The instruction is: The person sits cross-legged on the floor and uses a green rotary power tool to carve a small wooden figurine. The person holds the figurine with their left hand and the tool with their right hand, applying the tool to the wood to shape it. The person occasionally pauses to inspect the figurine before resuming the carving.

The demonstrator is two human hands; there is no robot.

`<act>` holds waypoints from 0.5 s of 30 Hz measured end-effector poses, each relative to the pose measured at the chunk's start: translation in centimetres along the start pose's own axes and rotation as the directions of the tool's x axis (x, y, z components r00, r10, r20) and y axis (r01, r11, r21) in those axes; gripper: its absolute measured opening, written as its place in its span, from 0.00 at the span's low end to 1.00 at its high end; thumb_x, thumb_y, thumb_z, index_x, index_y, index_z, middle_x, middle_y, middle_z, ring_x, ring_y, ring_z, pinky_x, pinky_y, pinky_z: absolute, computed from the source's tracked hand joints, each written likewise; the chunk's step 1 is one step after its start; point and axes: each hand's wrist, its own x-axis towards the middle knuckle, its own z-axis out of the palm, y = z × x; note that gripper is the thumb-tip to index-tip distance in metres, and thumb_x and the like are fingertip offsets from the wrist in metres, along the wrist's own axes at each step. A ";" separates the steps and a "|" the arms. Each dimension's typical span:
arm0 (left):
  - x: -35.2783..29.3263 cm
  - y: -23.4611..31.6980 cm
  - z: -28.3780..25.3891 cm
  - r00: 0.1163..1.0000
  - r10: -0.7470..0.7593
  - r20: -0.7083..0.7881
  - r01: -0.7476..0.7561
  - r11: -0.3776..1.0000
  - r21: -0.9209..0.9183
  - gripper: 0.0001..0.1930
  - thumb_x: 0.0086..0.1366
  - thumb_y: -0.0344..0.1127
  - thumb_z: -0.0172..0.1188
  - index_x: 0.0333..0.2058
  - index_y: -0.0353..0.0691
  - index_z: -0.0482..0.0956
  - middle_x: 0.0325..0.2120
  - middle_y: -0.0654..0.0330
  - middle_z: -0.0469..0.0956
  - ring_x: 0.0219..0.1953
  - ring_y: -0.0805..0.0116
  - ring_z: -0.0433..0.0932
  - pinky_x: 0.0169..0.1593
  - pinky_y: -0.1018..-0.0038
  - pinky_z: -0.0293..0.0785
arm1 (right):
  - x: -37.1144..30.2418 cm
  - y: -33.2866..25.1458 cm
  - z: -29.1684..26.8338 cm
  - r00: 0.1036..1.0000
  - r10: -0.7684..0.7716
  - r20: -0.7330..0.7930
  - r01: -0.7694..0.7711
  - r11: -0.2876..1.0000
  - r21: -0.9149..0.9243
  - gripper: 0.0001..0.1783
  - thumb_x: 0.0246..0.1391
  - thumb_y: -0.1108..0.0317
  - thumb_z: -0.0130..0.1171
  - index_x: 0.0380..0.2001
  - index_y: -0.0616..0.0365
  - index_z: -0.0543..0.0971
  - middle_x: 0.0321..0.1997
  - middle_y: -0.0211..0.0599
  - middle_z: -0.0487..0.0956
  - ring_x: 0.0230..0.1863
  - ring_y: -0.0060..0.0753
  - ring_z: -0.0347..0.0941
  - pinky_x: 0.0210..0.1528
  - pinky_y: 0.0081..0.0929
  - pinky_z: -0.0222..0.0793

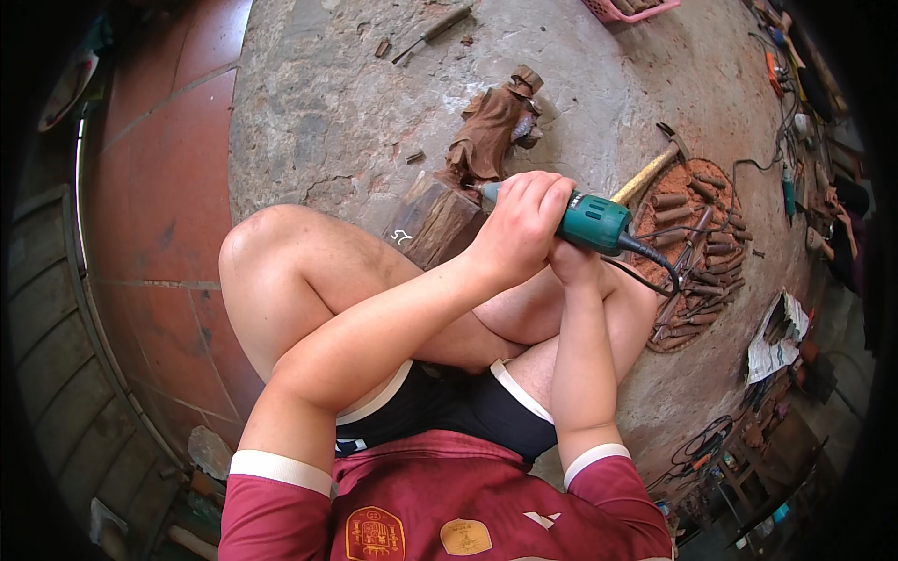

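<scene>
A green die grinder [594, 222] is held nearly level over my crossed legs. My left hand [527, 224] wraps closed over its front part. My right hand [573, 263] is closed around the body from below, its fingers mostly hidden behind the left hand and the tool. The grinder's grey nose points left, its tip against or close to the base of a brown carved wooden figure [489, 131]; I cannot tell which. The figure lies tilted away from me, its lower end at a dark wooden block [437, 221] beside my shins.
To the right, a round tray [670, 346] holds several wooden-handled chisels and reddish dust, with a hammer [647, 175] across its edge. The grinder's black cord [659, 254] loops toward it. A chisel [432, 34] lies far ahead, near a pink basket [629, 13].
</scene>
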 end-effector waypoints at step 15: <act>0.0 0.1 0.0 1.000 0.015 -0.009 -0.015 1.000 -0.003 0.28 0.50 0.25 0.65 0.52 0.35 0.72 0.45 0.49 0.77 0.51 0.46 0.76 0.56 0.57 0.69 | -0.1 -0.1 0.1 1.000 0.001 -0.002 -0.001 0.999 0.052 0.24 0.49 0.66 0.77 0.47 0.57 0.77 0.48 0.34 0.79 0.49 0.27 0.76 0.51 0.31 0.75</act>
